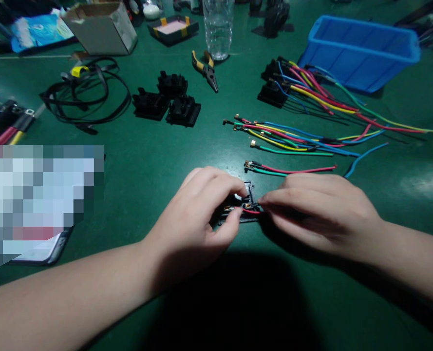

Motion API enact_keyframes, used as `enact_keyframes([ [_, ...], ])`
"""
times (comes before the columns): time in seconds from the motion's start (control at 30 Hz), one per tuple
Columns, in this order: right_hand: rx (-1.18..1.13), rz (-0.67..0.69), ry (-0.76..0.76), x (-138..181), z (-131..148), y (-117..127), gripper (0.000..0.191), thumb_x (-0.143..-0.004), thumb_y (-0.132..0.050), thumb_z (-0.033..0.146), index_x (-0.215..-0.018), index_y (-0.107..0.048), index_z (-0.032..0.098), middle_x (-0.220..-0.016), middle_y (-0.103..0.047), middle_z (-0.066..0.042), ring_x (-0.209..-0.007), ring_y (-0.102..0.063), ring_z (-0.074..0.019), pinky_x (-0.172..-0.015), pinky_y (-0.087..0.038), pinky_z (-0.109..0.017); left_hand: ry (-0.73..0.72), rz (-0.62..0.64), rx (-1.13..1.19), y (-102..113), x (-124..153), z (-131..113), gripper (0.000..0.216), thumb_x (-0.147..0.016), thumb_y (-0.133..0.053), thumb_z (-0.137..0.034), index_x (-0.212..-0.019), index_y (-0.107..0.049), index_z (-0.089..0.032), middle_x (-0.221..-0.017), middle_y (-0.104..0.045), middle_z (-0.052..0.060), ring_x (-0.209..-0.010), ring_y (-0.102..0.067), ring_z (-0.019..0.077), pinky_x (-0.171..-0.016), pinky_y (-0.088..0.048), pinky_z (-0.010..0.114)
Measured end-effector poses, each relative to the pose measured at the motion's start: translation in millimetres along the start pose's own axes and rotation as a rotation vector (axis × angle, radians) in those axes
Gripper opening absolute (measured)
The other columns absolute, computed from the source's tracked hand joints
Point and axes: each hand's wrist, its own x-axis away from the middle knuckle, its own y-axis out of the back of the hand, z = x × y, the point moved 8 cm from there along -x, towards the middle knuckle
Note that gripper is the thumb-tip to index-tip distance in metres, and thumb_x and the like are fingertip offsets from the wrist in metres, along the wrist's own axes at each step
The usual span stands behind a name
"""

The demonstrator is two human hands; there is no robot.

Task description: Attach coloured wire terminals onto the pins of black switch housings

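A small black plastic housing (251,187) lies on the green tabletop between my two hands. My left hand (205,209) curls around its left side, thumb and forefinger gripping it. A short red wire (252,212) with a brass terminal runs across the housing. From the right, my right hand (318,207) pinches at the housing's edge with thumb and forefinger together; what lies between those fingertips looks like a wire end, mostly hidden. Just beyond sit a loose red wire (304,170) and a green wire (269,171) with terminals.
Farther back are several terminal wires (292,136), black housings (185,111), pliers (209,73) and a coiled black cable (88,92). Wired housings (272,92) lie beside a blue bin (358,53). A clear bottle (218,29) stands behind; a partly blurred-out phone (51,251) lies left.
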Motion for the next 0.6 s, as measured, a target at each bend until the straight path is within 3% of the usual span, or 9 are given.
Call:
enact_keyframes([
  [0.6, 0.030, 0.058, 0.041, -0.2, -1.2, -6.3, 0.008, -0.090, -0.052, 0.016, -0.092, -0.060, 0.016, -0.075, -0.062, -0.005, -0.067, -0.053, -0.0135, -0.060, -0.038, -0.027, -0.019, 0.011, 0.028, -1.3, 1.2, -2.8, 0.015, -0.084, -0.056, -0.010, -0.087, -0.068, -0.019, -0.092, -0.058, 0.003, -0.091, -0.056, 0.0150, -0.082, -0.046, 0.027],
])
